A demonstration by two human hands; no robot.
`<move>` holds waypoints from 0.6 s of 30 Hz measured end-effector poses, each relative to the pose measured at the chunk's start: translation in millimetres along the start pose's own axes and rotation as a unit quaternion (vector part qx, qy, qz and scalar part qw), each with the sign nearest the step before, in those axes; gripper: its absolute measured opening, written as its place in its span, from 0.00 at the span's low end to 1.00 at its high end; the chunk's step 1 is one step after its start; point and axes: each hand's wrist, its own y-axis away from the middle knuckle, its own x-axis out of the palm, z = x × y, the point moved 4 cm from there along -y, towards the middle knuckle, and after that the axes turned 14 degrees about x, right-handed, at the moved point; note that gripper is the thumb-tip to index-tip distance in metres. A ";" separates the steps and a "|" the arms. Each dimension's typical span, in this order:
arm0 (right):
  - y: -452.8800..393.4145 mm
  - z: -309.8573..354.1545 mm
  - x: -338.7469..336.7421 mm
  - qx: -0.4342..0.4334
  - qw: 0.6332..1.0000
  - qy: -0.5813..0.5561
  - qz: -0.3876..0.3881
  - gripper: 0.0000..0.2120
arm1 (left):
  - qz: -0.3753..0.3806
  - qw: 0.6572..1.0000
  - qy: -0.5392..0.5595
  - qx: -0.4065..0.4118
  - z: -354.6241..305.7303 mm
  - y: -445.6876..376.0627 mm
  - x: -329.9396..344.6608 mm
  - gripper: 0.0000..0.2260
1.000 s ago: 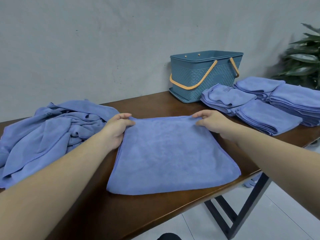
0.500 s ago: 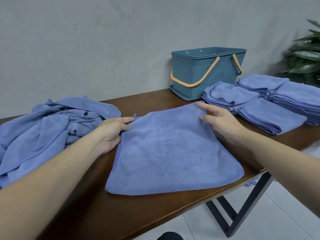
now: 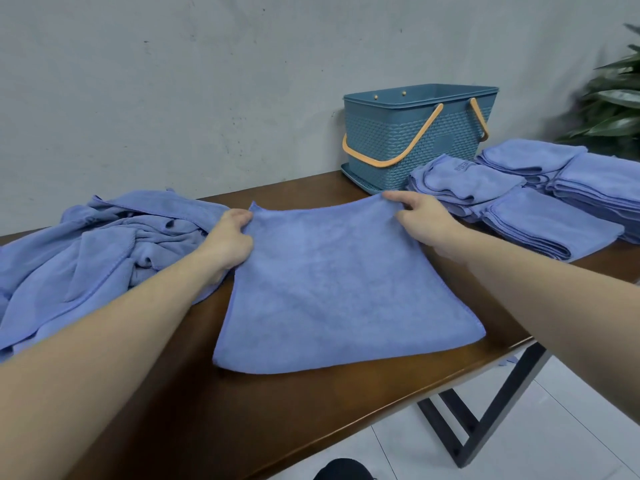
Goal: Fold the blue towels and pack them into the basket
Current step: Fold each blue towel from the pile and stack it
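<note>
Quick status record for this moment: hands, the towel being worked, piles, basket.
left hand: grips far left corner of flat towel
right hand: pinches far right corner of same towel
towel state: spread on table, far edge lifted
unfolded pile: left of towel
folded stacks: right, beside basket
basket: at the wall, handles down, contents not visible

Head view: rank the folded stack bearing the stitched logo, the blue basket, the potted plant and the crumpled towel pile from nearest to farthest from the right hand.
From the right hand, which pinches the spread towel's far corner:
1. Folded stack with the logo, just right of it.
2. Basket, behind, against the wall.
3. Crumpled towel pile at the far left and plant at the far right: too close to call.
</note>
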 end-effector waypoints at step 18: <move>112.5 -41.4 -28.8 -0.082 0.993 -0.048 0.067 0.24 | 0.030 0.986 0.067 0.150 -30.9 123.0 -1.6 0.15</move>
